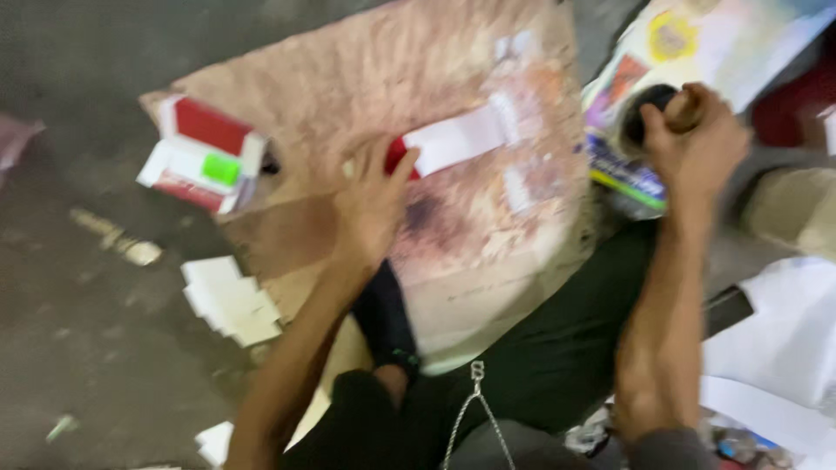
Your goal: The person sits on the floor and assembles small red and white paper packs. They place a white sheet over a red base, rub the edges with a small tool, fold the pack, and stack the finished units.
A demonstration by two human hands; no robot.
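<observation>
My left hand [370,204] presses flat, fingers spread, beside a red-and-white strip [453,141]; my right hand [697,139] grips a dark container [644,113].

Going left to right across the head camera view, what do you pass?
Red and white box with a green patch → stack of white cards → left hand → white paper strip → right hand on a dark round container.
</observation>
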